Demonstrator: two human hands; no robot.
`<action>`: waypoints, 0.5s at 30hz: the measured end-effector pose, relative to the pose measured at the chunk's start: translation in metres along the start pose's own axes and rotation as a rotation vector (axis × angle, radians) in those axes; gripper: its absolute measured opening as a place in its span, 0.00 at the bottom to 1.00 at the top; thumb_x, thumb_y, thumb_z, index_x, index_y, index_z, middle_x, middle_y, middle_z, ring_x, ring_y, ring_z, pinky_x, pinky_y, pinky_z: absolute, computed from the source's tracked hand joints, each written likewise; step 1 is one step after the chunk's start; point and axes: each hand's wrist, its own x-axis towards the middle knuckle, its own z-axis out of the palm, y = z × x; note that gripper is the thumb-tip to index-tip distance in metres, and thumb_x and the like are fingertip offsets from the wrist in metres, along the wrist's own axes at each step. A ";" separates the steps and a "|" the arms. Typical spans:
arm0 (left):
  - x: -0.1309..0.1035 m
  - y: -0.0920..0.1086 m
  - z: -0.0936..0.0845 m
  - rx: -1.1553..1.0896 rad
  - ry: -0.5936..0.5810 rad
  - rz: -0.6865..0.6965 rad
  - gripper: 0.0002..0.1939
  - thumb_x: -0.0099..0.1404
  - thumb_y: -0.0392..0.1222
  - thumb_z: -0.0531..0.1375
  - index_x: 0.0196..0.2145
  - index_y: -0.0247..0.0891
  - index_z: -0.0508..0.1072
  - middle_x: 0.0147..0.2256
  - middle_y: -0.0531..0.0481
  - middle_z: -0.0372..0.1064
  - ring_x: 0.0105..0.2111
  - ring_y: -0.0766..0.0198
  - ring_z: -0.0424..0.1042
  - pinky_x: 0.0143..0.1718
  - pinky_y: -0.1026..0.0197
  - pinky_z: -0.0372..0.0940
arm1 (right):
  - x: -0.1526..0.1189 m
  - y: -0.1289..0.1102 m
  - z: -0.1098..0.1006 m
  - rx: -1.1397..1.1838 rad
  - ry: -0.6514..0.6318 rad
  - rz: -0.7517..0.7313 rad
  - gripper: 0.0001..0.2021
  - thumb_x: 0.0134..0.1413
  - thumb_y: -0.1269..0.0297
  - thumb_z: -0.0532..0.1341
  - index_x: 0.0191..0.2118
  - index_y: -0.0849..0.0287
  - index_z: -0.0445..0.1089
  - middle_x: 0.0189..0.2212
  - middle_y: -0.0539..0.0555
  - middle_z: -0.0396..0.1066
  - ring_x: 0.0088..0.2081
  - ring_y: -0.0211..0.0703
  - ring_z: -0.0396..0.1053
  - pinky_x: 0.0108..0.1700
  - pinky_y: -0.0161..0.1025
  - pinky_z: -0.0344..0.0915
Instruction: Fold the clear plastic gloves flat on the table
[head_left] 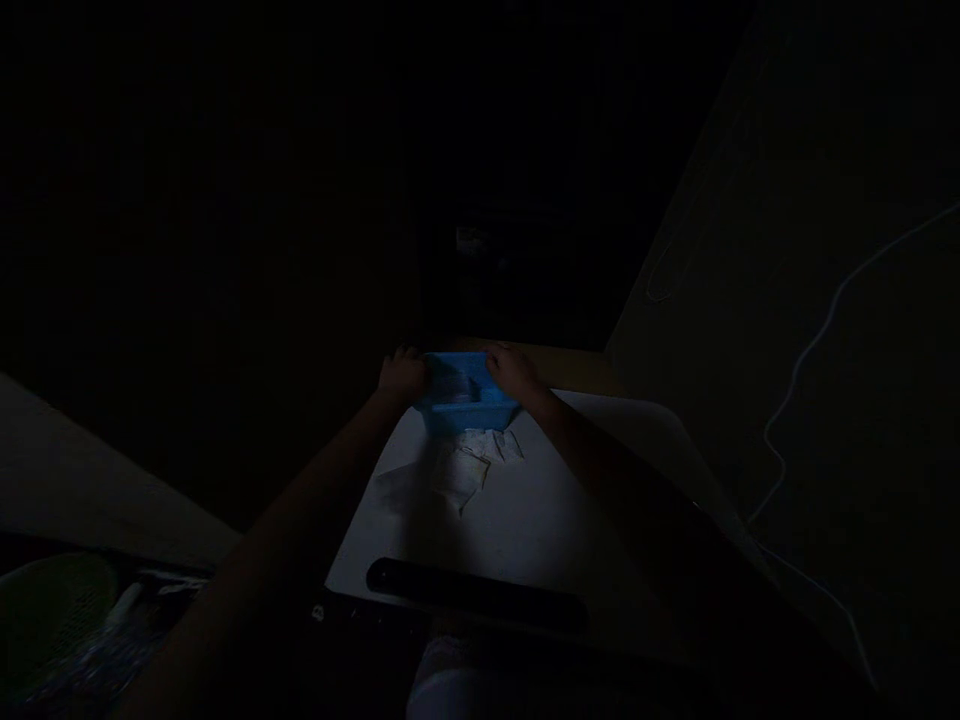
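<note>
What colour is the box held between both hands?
Blue. The box, gripped by the left hand and right hand, shows in the dim head view.

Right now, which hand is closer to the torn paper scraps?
Right hand, on the blue tray's right rim, just above the scraps; left hand holds the left rim, slightly farther.
</note>
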 end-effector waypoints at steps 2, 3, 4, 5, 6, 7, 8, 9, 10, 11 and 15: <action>-0.018 0.000 -0.005 -0.036 0.101 -0.075 0.20 0.62 0.39 0.44 0.47 0.32 0.66 0.49 0.36 0.62 0.50 0.50 0.60 0.46 0.53 0.59 | -0.018 0.000 -0.007 0.005 0.097 -0.021 0.19 0.57 0.73 0.45 0.50 0.62 0.65 0.46 0.57 0.67 0.47 0.42 0.63 0.50 0.35 0.56; -0.029 0.001 -0.005 -0.055 0.139 -0.111 0.20 0.62 0.39 0.44 0.48 0.32 0.65 0.48 0.36 0.62 0.49 0.51 0.61 0.45 0.54 0.59 | -0.029 -0.001 -0.009 0.003 0.138 -0.024 0.19 0.56 0.73 0.45 0.50 0.62 0.65 0.46 0.58 0.66 0.48 0.43 0.63 0.51 0.36 0.55; -0.040 0.002 -0.004 -0.074 0.163 -0.143 0.20 0.62 0.40 0.44 0.48 0.33 0.64 0.48 0.37 0.63 0.48 0.52 0.62 0.45 0.55 0.59 | -0.039 -0.001 -0.010 -0.002 0.161 -0.031 0.19 0.56 0.73 0.46 0.50 0.63 0.65 0.46 0.59 0.66 0.48 0.44 0.62 0.51 0.37 0.55; -0.051 0.004 -0.001 -0.093 0.178 -0.171 0.19 0.62 0.40 0.45 0.49 0.33 0.64 0.48 0.37 0.63 0.48 0.52 0.62 0.44 0.55 0.60 | -0.050 -0.001 -0.010 -0.006 0.175 -0.039 0.19 0.55 0.74 0.46 0.50 0.64 0.65 0.46 0.60 0.66 0.48 0.45 0.61 0.52 0.38 0.54; -0.062 0.005 0.003 -0.114 0.177 -0.192 0.19 0.62 0.40 0.44 0.49 0.34 0.63 0.48 0.37 0.63 0.48 0.52 0.63 0.44 0.55 0.60 | -0.061 -0.002 -0.009 -0.009 0.181 -0.057 0.19 0.55 0.74 0.46 0.50 0.64 0.65 0.46 0.60 0.66 0.48 0.46 0.61 0.51 0.39 0.54; -0.072 0.006 0.010 -0.137 0.166 -0.209 0.19 0.62 0.40 0.44 0.49 0.34 0.64 0.48 0.37 0.64 0.48 0.52 0.63 0.44 0.55 0.60 | -0.072 -0.002 -0.007 -0.012 0.179 -0.071 0.19 0.55 0.73 0.46 0.50 0.64 0.64 0.45 0.60 0.66 0.48 0.46 0.60 0.51 0.39 0.54; -0.081 0.007 0.018 -0.159 0.146 -0.235 0.19 0.62 0.40 0.45 0.48 0.34 0.64 0.48 0.37 0.64 0.48 0.52 0.63 0.44 0.55 0.60 | -0.082 -0.003 -0.005 -0.014 0.173 -0.081 0.19 0.55 0.74 0.47 0.50 0.63 0.65 0.45 0.60 0.66 0.48 0.46 0.60 0.51 0.39 0.54; -0.089 0.007 0.027 -0.191 0.107 -0.273 0.19 0.62 0.40 0.46 0.48 0.32 0.64 0.48 0.35 0.64 0.48 0.50 0.63 0.44 0.54 0.60 | -0.092 -0.003 -0.003 -0.016 0.158 -0.091 0.19 0.55 0.74 0.47 0.50 0.63 0.65 0.45 0.60 0.66 0.48 0.46 0.60 0.52 0.39 0.54; -0.096 0.007 0.036 -0.237 0.066 -0.311 0.19 0.62 0.42 0.47 0.47 0.30 0.64 0.48 0.32 0.64 0.48 0.48 0.63 0.44 0.52 0.60 | -0.101 -0.003 -0.001 -0.019 0.138 -0.097 0.18 0.54 0.74 0.47 0.49 0.63 0.65 0.45 0.60 0.66 0.48 0.46 0.60 0.52 0.39 0.54; -0.102 0.006 0.045 -0.315 0.009 -0.338 0.19 0.61 0.43 0.50 0.46 0.29 0.65 0.47 0.30 0.64 0.48 0.47 0.64 0.43 0.52 0.61 | -0.110 -0.004 0.000 -0.022 0.115 -0.096 0.18 0.54 0.74 0.47 0.49 0.63 0.65 0.45 0.60 0.66 0.48 0.46 0.60 0.52 0.40 0.54; -0.118 0.003 0.071 -0.526 -0.066 -0.327 0.16 0.54 0.44 0.58 0.38 0.29 0.69 0.35 0.33 0.72 0.38 0.51 0.72 0.34 0.59 0.63 | -0.140 -0.004 0.000 -0.052 0.040 -0.050 0.18 0.54 0.73 0.48 0.49 0.62 0.65 0.46 0.60 0.65 0.48 0.47 0.60 0.51 0.42 0.54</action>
